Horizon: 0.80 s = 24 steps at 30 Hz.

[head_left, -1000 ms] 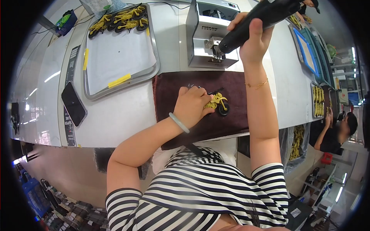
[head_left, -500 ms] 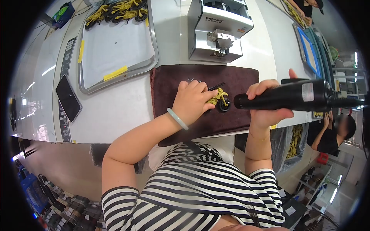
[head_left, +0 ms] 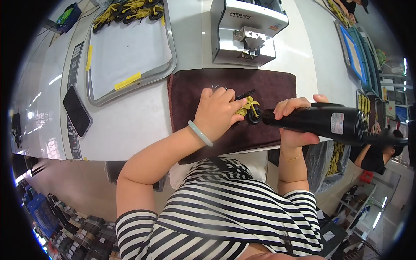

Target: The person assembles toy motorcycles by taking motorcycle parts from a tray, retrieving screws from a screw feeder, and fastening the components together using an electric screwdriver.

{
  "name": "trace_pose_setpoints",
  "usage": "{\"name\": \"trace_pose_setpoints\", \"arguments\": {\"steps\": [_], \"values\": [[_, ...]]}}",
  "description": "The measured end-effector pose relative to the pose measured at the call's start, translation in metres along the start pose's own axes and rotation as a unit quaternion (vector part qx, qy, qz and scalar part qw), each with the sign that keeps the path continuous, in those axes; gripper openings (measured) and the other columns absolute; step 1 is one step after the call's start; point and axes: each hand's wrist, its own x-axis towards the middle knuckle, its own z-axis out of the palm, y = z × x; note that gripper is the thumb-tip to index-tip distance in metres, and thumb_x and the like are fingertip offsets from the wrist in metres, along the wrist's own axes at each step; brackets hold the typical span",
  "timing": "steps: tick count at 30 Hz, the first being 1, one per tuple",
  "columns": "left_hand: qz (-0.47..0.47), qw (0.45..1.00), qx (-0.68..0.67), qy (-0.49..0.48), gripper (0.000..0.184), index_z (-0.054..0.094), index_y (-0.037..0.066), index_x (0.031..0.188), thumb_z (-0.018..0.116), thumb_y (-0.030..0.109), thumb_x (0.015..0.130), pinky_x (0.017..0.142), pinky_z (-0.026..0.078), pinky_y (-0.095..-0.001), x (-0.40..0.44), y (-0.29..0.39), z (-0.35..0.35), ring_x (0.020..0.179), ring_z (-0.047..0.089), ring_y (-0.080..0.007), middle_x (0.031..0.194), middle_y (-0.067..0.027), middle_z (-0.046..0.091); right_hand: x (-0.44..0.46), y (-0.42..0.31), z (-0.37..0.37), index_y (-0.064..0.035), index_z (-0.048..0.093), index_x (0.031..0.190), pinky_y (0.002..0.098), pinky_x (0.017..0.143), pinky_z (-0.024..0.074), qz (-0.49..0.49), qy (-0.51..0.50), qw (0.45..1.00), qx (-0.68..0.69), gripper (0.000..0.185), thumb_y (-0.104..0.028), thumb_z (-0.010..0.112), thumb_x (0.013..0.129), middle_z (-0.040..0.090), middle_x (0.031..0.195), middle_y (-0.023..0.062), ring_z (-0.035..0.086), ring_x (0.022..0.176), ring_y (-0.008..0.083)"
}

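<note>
A yellow toy motorcycle with black wheels lies on the dark brown cloth. My left hand, a pale bangle at its wrist, is closed on the motorcycle's left part and covers much of it. In my right hand is a black electric screwdriver, held level with its cable running off to the right. The tool's tip is right beside the motorcycle's front wheel; whether they touch is unclear. Small screws rest on the cloth above my left hand.
A silver screw-feeding machine stands behind the cloth. To the left are a metal tray with several yellow motorcycles and a black phone. A co-worker is at the right; another person's hands show at upper right.
My right hand has brought the screwdriver from the machine down to the motorcycle's front wheel. My left hand has stayed on the motorcycle.
</note>
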Motion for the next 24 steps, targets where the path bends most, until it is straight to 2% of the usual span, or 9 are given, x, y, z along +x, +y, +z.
{"name": "trace_pose_setpoints", "arguments": {"steps": [11,13,15,17,18,19,21,23,24], "values": [[0.003,1.000,0.008,-0.004,0.037,0.064,0.018,0.098,0.070,0.032,0.064,0.070,0.028,-0.0312,0.002,0.000,-0.001,0.075,0.045,-0.0128,0.074,0.0036,0.046,-0.002,0.008,-0.006,-0.0100,0.026,0.118,0.0309,0.050,0.0427,-0.019,-0.061,0.997,0.046,0.082,-0.070,0.051,0.067,0.051,0.070,0.0101,0.050,0.051,0.0187],[0.004,1.000,0.005,0.001,0.038,0.064,0.018,0.098,0.070,0.032,0.064,0.070,0.028,-0.0312,0.001,0.000,-0.001,0.075,0.045,-0.0127,0.075,0.0035,0.046,0.001,0.006,-0.005,-0.0082,0.027,0.121,0.0308,0.051,0.0432,-0.002,-0.074,0.996,0.041,0.084,-0.069,0.052,0.069,0.051,0.068,0.0104,0.051,0.051,0.0191],[0.009,1.000,0.004,0.005,0.038,0.064,0.018,0.099,0.070,0.032,0.064,0.070,0.028,-0.0315,0.001,-0.001,-0.002,0.075,0.045,-0.0128,0.075,0.0033,0.046,0.019,-0.001,-0.007,-0.0061,0.025,0.126,0.0306,0.050,0.0436,0.061,-0.086,0.994,0.032,0.087,-0.067,0.052,0.070,0.051,0.067,0.0105,0.051,0.051,0.0199],[0.011,1.000,0.000,0.003,0.038,0.064,0.018,0.099,0.070,0.031,0.065,0.070,0.028,-0.0318,0.000,-0.002,-0.002,0.075,0.045,-0.0128,0.075,0.0032,0.046,0.055,-0.020,0.011,-0.0048,0.015,0.134,0.0306,0.049,0.0446,0.033,-0.015,0.999,-0.025,0.096,-0.070,0.047,0.072,0.052,0.066,0.0110,0.051,0.049,0.0187],[0.009,1.000,-0.010,0.001,0.037,0.064,0.018,0.100,0.070,0.031,0.065,0.070,0.028,-0.0321,-0.001,-0.003,-0.003,0.075,0.045,-0.0130,0.076,0.0031,0.046,0.073,-0.023,0.015,-0.0082,0.012,0.136,0.0305,0.050,0.0450,0.000,0.006,0.999,-0.033,0.096,-0.071,0.045,0.072,0.052,0.067,0.0106,0.051,0.050,0.0181],[0.006,1.000,-0.020,-0.002,0.037,0.064,0.018,0.100,0.071,0.030,0.066,0.070,0.028,-0.0325,-0.001,-0.003,-0.003,0.075,0.045,-0.0131,0.076,0.0031,0.046,0.092,-0.014,0.015,-0.0018,0.010,0.135,0.0256,0.049,0.0457,-0.069,0.006,0.996,0.051,0.089,-0.061,0.047,0.080,0.053,0.065,0.0120,0.053,0.050,0.0169],[0.007,1.000,-0.018,-0.004,0.036,0.064,0.018,0.100,0.070,0.030,0.066,0.070,0.028,-0.0328,-0.002,-0.002,-0.004,0.075,0.045,-0.0131,0.076,0.0030,0.046,0.125,-0.005,0.022,-0.0021,0.021,0.127,0.0268,0.049,0.0467,-0.135,0.024,0.989,0.060,0.075,-0.058,0.044,0.083,0.053,0.065,0.0120,0.054,0.049,0.0174],[0.007,1.000,-0.015,-0.005,0.036,0.064,0.018,0.100,0.070,0.029,0.067,0.071,0.028,-0.0331,-0.002,-0.002,-0.006,0.076,0.045,-0.0131,0.076,0.0029,0.046,0.148,0.009,0.025,-0.0027,0.031,0.111,0.0275,0.047,0.0472,-0.176,0.035,0.984,0.006,0.058,-0.054,0.042,0.086,0.054,0.064,0.0119,0.055,0.049,0.0180],[0.011,1.000,-0.018,-0.002,0.036,0.063,0.017,0.100,0.070,0.028,0.067,0.071,0.029,-0.0329,-0.002,-0.002,-0.007,0.076,0.046,-0.0132,0.076,0.0024,0.046,0.156,0.018,0.025,-0.0045,0.032,0.097,0.0272,0.046,0.0470,-0.190,0.015,0.982,0.013,0.049,-0.051,0.044,0.087,0.054,0.063,0.0122,0.055,0.048,0.0182]]}}
